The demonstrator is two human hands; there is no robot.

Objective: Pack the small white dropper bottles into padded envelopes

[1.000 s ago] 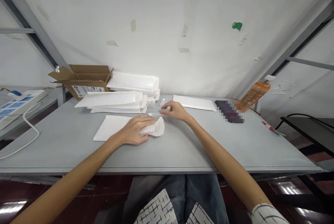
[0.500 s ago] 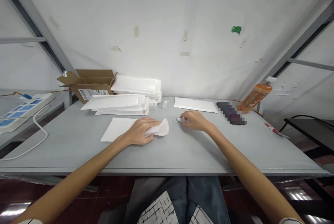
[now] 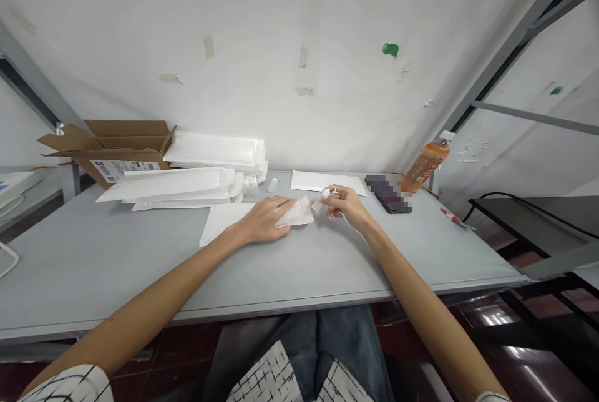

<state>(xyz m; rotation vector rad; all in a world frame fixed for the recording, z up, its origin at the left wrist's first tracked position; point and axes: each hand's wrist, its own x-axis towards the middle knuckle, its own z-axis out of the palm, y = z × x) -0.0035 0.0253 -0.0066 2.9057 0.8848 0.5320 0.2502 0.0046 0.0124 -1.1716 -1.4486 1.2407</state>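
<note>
My left hand [image 3: 266,220] is closed around a white padded envelope [image 3: 227,220] lying on the table. The envelope's pale flap [image 3: 297,213] sticks out past my fingers on the right and hides its opening. My right hand [image 3: 346,205] pinches a small white piece with a thin loop [image 3: 326,194], held just off the flap's right end. Whether the piece touches the flap I cannot tell. Another small white looped piece [image 3: 272,185] lies further back, beside a stack of white padded envelopes [image 3: 178,182].
An open cardboard box [image 3: 124,155] stands at the back left by more envelopes [image 3: 215,149]. Behind my right hand lies a single envelope [image 3: 322,181]. To the right are a phone [image 3: 388,195], an orange drink bottle [image 3: 425,163] and a red-handled tool [image 3: 453,216]. A wall closes the back.
The view has turned to the right. My right hand has lifted the small looped piece off the table toward the flap. My left hand has shifted right with the envelope.
</note>
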